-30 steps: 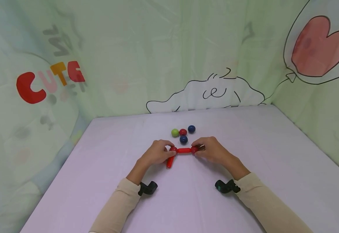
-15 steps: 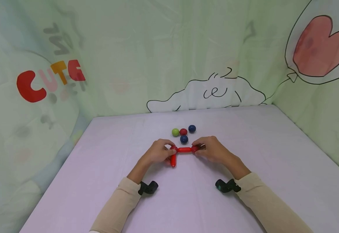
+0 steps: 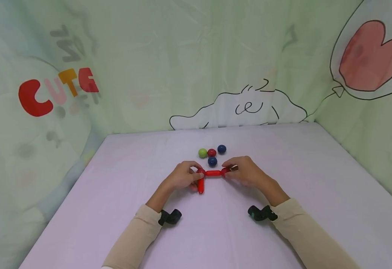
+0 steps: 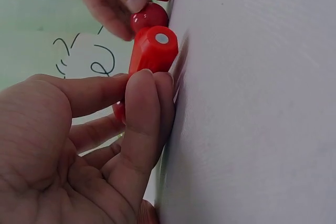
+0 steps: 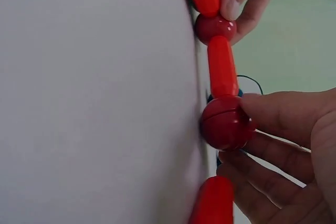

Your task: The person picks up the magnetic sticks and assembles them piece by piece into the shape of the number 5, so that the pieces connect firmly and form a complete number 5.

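Swung near red rod [image 3: 201,185] from slant to square under left red ball [image 3: 200,171]; your left hand [image 3: 181,176] pinched it. Your right hand [image 3: 246,172] clamped right red ball [image 5: 226,123] on cross rod [image 3: 213,173], mid-table. Corner aligned.

Since a second ago the short red rod [image 3: 201,185] under the left hand [image 3: 181,176] has swung from a slant, its near end out to the left, to pointing nearly straight toward the person; it hangs from the red ball [image 3: 200,172] at the left end of the crosswise red rod [image 3: 213,173]. Most of that turn came in the first half second. The left hand's fingers [image 3: 196,175] have closed in beside it
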`<state>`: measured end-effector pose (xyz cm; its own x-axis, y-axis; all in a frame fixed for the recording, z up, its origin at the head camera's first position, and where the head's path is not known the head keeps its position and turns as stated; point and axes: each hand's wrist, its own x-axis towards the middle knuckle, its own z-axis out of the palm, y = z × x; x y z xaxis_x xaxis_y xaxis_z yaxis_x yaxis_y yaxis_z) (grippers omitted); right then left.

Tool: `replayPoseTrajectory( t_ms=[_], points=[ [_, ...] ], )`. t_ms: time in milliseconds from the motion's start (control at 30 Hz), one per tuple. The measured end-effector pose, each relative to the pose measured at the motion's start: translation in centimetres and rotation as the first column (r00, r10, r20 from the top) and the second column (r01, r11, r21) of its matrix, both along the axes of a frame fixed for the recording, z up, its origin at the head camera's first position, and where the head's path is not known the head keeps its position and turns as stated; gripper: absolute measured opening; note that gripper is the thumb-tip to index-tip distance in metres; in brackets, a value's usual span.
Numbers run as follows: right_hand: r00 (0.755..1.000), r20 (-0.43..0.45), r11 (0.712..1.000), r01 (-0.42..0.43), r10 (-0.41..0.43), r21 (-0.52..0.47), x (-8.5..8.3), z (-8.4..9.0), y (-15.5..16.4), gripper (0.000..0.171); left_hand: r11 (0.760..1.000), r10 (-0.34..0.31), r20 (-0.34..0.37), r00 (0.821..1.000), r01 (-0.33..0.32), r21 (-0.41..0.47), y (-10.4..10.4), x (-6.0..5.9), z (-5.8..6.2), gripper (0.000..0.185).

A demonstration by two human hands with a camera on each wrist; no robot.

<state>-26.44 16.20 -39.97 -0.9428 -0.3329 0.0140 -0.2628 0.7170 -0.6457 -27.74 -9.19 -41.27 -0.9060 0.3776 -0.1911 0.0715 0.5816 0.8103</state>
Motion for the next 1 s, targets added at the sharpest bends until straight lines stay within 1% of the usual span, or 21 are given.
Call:
replayPoseTrajectory(
  t_ms=[133,300,500,600,733,867,1000],
  points=[
    [1.000,-0.010,1.000,0.028,-0.028,-0.015,-0.6,0.6,-0.2,0.035,1.000,-0.012,-0.022,1.000,0.011,-0.028,0.0,-0.1,0.1,0.032],
    [0.999,-0.036,0.999,0.037,-0.037,0.011,-2.4,1.6,-0.7,0.036,0.999,-0.021,-0.030,0.999,0.020,-0.037,-0.3,-0.6,0.4,0.028],
    [0.998,-0.057,0.991,0.021,-0.013,0.130,-4.9,2.3,-1.5,0.041,0.998,-0.045,-0.024,0.999,0.044,-0.052,-0.4,-1.1,0.7,0.026],
    [0.997,-0.074,0.979,0.018,-0.003,0.205,-6.0,2.5,-1.7,0.045,0.997,-0.049,-0.021,0.999,0.047,-0.058,-0.4,-1.2,1.0,0.026],
    [0.997,-0.081,0.957,0.010,0.014,0.291,-7.1,2.4,-1.9,0.050,0.997,-0.045,-0.035,0.998,0.043,-0.068,-0.5,-1.2,1.3,0.023],
    [1.000,-0.030,0.943,0.014,-0.004,0.332,-7.6,2.0,-1.9,0.051,0.997,-0.056,-0.037,0.998,0.054,-0.063,-0.5,-1.4,1.2,0.021],
    [0.998,0.056,0.946,0.016,-0.036,0.324,-7.6,1.7,-1.7,0.052,0.997,-0.063,-0.036,0.997,0.061,-0.055,-0.5,-1.5,1.0,0.020]
  ],
)
